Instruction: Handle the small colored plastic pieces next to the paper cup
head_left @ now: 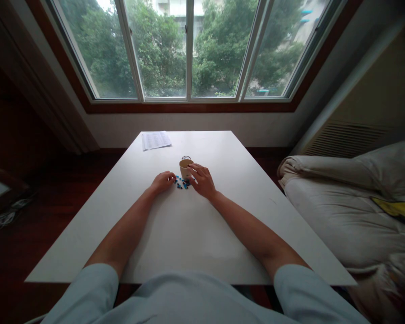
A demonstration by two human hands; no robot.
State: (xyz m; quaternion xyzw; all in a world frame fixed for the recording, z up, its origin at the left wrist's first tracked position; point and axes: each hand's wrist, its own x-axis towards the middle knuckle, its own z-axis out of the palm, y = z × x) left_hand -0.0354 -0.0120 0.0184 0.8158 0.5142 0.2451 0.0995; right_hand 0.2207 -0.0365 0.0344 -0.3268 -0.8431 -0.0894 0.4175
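A light brown paper cup [185,170] stands upright on the white table [189,234]. My right hand [204,181] is at its right side, fingers bent at the rim and the thumb lower down, gripping the cup. Small blue and dark beads [179,185] lie scattered in front of the cup. At their left edge is my left hand [164,181], its fingers curled and pinched together near the tabletop. Whatever may be between those fingertips is too small to make out. The cup's inside is mostly hidden.
Behind the cup lies a thin dark loop, like a cord [186,157]. Printed sheets of paper [156,140] rest at the table's far left corner. A padded beige sofa [324,211] stands to the right, and a wide window [189,54] is beyond the table.
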